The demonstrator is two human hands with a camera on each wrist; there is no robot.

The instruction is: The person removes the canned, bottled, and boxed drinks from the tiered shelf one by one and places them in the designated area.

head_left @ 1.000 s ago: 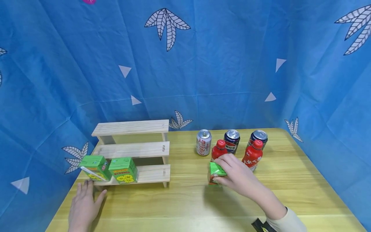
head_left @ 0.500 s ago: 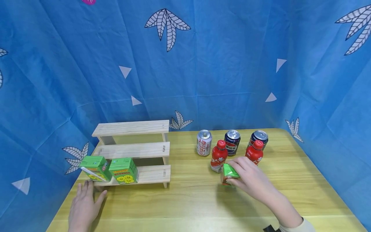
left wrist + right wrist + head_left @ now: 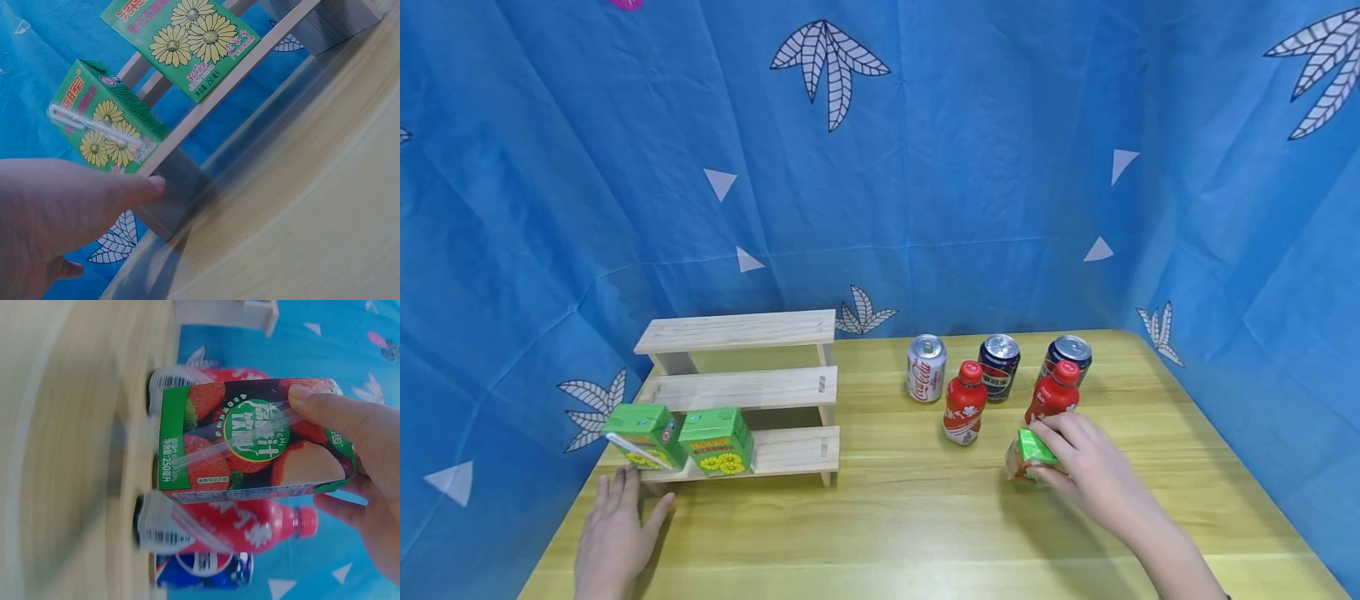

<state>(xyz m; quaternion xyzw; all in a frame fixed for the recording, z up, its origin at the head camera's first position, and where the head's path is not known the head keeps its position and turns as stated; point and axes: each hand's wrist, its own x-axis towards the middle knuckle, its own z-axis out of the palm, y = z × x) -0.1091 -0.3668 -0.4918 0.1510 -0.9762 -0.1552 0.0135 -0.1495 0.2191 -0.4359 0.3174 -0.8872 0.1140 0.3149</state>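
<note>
My right hand (image 3: 1093, 471) grips a small juice box (image 3: 250, 440) with strawberries and a peach printed on it, pinching its top end between thumb and fingers. The box is held close over the table, in front of the right-hand red bottle (image 3: 1051, 400). At far left, my left hand (image 3: 616, 533) lies with fingers straight, fingertips at the front left corner of a three-tier wooden shelf (image 3: 797, 450). In the left wrist view the thumb tip meets the shelf's end. Two green drink cartons (image 3: 718, 442) with yellow flowers stand on the lowest tier; the left one has a straw on its front.
Another red bottle (image 3: 965, 406) stands left of the juice box. Behind the bottles are a silver Coca-Cola can (image 3: 927, 368) and two dark blue cans (image 3: 997, 367). A blue patterned cloth (image 3: 1000, 167) encloses the back and sides of the wooden table (image 3: 865, 533).
My right hand has moved right with the juice box, from in front of the left red bottle to in front of the right one. The left hand stays in place.
</note>
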